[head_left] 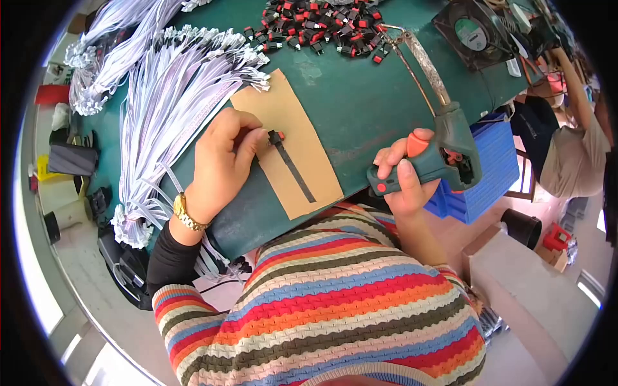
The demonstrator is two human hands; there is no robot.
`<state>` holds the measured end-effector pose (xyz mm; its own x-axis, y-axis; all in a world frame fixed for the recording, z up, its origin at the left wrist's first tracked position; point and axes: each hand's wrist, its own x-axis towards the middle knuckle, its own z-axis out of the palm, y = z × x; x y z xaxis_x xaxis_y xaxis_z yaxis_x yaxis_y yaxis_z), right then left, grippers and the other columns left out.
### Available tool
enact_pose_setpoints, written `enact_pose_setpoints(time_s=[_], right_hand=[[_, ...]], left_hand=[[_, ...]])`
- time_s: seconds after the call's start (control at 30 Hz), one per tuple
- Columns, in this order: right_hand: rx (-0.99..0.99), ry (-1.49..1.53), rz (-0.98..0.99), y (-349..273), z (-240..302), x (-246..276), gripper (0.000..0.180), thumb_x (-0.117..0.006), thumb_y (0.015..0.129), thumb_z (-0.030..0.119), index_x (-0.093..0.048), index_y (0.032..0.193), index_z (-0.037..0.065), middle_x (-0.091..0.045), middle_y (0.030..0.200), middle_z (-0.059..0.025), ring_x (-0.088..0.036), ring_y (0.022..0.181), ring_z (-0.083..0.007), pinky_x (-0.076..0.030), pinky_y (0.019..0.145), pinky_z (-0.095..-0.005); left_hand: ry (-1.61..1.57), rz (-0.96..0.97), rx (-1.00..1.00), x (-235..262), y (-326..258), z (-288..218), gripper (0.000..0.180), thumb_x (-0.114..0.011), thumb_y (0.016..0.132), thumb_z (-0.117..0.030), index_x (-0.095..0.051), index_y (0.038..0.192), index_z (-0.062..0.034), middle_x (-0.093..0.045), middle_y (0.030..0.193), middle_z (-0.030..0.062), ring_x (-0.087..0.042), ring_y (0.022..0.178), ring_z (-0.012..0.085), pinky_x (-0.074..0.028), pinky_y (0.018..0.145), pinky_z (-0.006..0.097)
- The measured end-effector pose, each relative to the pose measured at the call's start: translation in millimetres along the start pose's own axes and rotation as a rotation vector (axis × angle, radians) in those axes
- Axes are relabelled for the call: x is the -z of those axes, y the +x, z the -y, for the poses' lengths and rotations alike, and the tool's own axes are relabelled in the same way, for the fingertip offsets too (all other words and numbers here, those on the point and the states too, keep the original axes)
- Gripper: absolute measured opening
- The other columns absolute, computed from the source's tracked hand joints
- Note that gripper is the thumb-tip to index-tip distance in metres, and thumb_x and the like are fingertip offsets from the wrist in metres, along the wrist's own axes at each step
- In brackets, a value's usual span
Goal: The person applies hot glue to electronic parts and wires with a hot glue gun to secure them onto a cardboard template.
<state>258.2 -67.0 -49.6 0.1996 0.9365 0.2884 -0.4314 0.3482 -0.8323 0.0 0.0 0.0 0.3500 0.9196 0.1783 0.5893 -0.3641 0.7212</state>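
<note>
On the table in front of me lies a piece of brown cardboard (309, 151) with a dark narrow strip (296, 172) down its middle. A small black-and-red switch (276, 137) sits at the upper end of that strip. My left hand (225, 154) is closed in a pinch right beside the switch, and what lies between its fingertips is hidden. In my right hand (409, 174) is a green soldering gun (454, 138) with an orange trigger. Its long, stained metal arm points away from me, toward the far side of the table.
Bundles of white flat cables (174, 96) cover the table's left side. A heap of black-and-red switches (322, 26) lies at the back. A fan (473, 35) stands far right, above a blue crate (486, 170). Another person (573, 148) is at the right.
</note>
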Motion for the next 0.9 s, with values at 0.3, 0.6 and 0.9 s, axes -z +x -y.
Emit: enact_pose_setpoints(time_s=[0.3, 0.6, 0.9], right_hand=[[0.015, -0.012, 0.071, 0.0, 0.7, 3.6, 0.045, -0.051, 0.085, 0.007, -0.034, 0.127, 0.004, -0.055, 0.083, -0.0107, -0.054, 0.064, -0.0144, -0.045, 0.067, -0.0345], [0.034, 0.002, 0.054, -1.1, -1.2, 1.0, 0.043, -0.053, 0.084, 0.003, -0.035, 0.123, 0.003, -0.056, 0.077, -0.0100, -0.056, 0.064, -0.0148, -0.048, 0.067, -0.0346], [-0.123, 0.006, -0.136, -3.0, 15.7, -29.1, 0.041, -0.050, 0.087, 0.009, -0.036, 0.126, 0.007, -0.053, 0.083, -0.0082, -0.052, 0.063, -0.0136, -0.046, 0.069, -0.0344]], left_hand=[[0.024, 0.068, -0.056, -7.5, 4.9, -6.8, 0.012, -0.066, 0.077, -0.003, -0.064, 0.089, -0.0025, -0.055, 0.079, 0.0067, -0.053, 0.062, 0.0194, -0.044, 0.056, 0.027], [0.314, 0.092, -0.337, -8.4, -7.5, -17.1, 0.017, -0.071, 0.070, -0.009, -0.062, 0.084, -0.0052, -0.054, 0.081, 0.0067, -0.056, 0.064, 0.0238, -0.047, 0.057, 0.032], [-0.038, 0.113, -0.032, -9.3, 0.2, -5.9, 0.013, -0.069, 0.072, -0.002, -0.063, 0.084, -0.0019, -0.057, 0.077, 0.0079, -0.057, 0.067, 0.0210, -0.046, 0.059, 0.028]])
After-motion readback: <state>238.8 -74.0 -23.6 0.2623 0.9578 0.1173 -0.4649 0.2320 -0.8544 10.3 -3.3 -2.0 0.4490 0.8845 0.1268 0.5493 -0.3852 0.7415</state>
